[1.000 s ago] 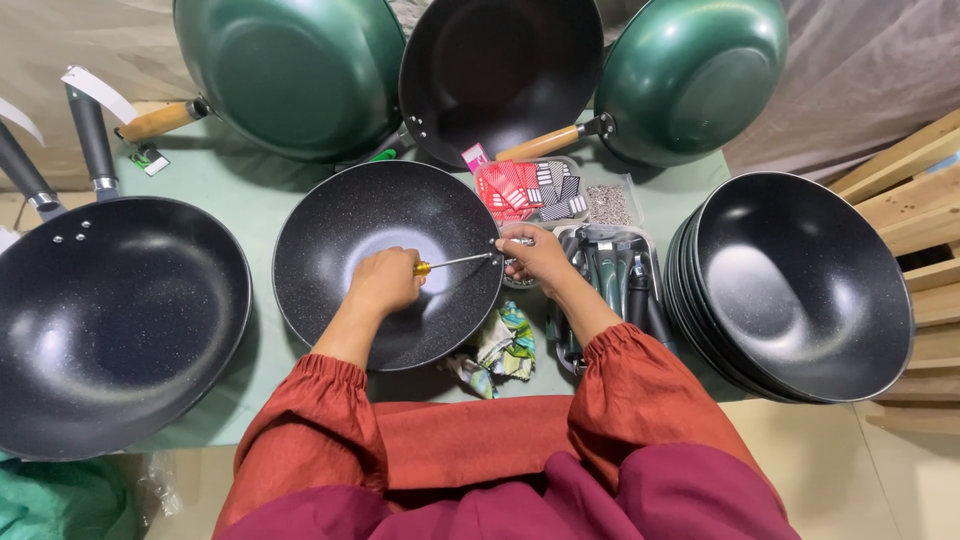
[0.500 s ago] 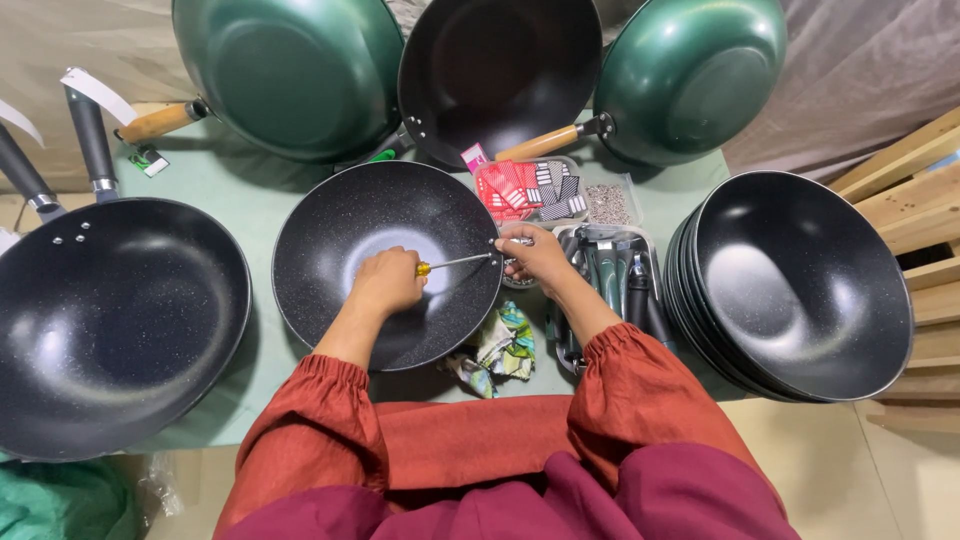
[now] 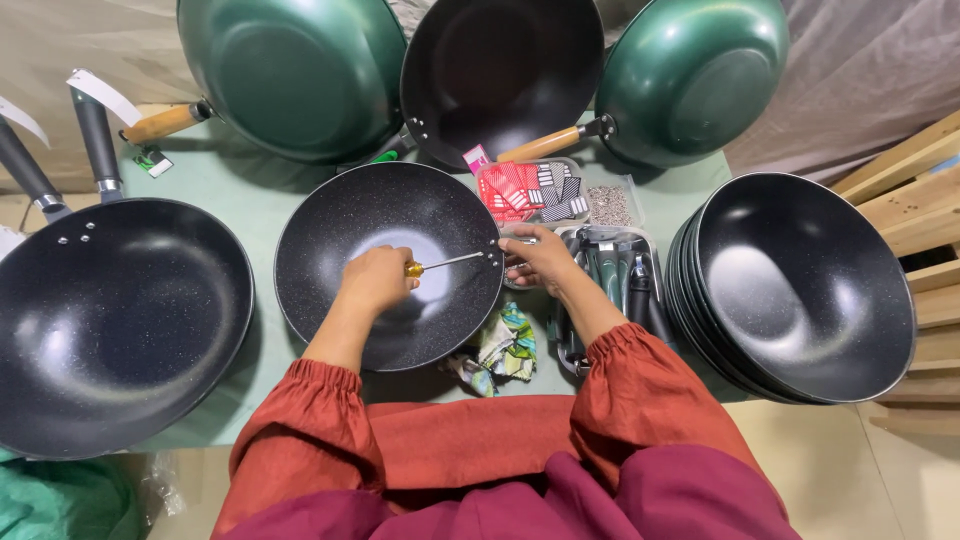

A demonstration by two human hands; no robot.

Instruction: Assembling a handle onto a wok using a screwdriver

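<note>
Pale green covers the surface (image 3: 250, 200), which is crowded with cookware in front of a draped grey cloth. Largest is the big black wok with dark handle (image 3: 110, 320) at the left, and a stack of handleless black woks (image 3: 800, 285) sits at the right. Along the back lean two green woks with wooden handles (image 3: 300, 70) (image 3: 690, 80) and a black one (image 3: 500, 70) between them.

At the centre lies the speckled black wok (image 3: 390, 265), bare of a handle. Left hand (image 3: 378, 280) is closed around the yellow grip of a screwdriver (image 3: 440, 264), whose thin shaft runs across the bowl toward the right rim. Right hand (image 3: 540, 258) is pinched at that rim, on the outside, apparently on a small fitting where the tip meets the wall; what it holds is too small to tell.

Judging from this, the driving goes best with the shaft kept square to the wall and the tip seated fully, so it cannot skid and scratch the coating, while the right hand steadies the part outside.

Smaller things sit near: a tray of dark handles (image 3: 615, 275), a clear box of red and black packets (image 3: 535, 190), a crumpled patterned cloth (image 3: 508, 345).
</note>
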